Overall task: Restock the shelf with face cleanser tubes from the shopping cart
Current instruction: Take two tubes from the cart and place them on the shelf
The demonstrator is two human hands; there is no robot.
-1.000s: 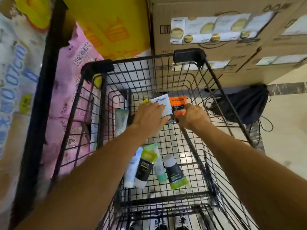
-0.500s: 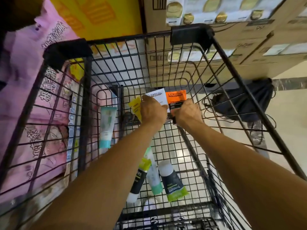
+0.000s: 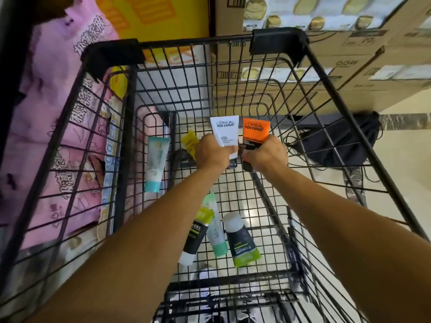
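Both my arms reach down into the black wire shopping cart (image 3: 321, 73). My left hand (image 3: 213, 155) is shut on a white face cleanser tube (image 3: 225, 131), held upright; a yellow tube (image 3: 190, 142) peeks out beside that hand, and I cannot tell whether the hand grips it. My right hand (image 3: 264, 156) is shut on an orange tube (image 3: 255, 132), also upright, right next to the white one. A pale teal tube (image 3: 155, 164) leans against the cart's left inner wall. On the cart floor lie a black-and-lime tube (image 3: 196, 234), a mint green tube (image 3: 217, 231) and a dark tube with a white cap (image 3: 241, 241).
Pink packaged goods (image 3: 60, 117) press against the cart's left side. Stacked cardboard boxes (image 3: 349, 50) stand beyond the cart's far end, with a yellow box (image 3: 151, 17) to their left. A black bag (image 3: 335, 143) with cords lies on the floor to the right of the cart.
The view has drawn nearer to the cart and tipped down. Both hands have lifted the white and orange tubes slightly and hold them more upright.
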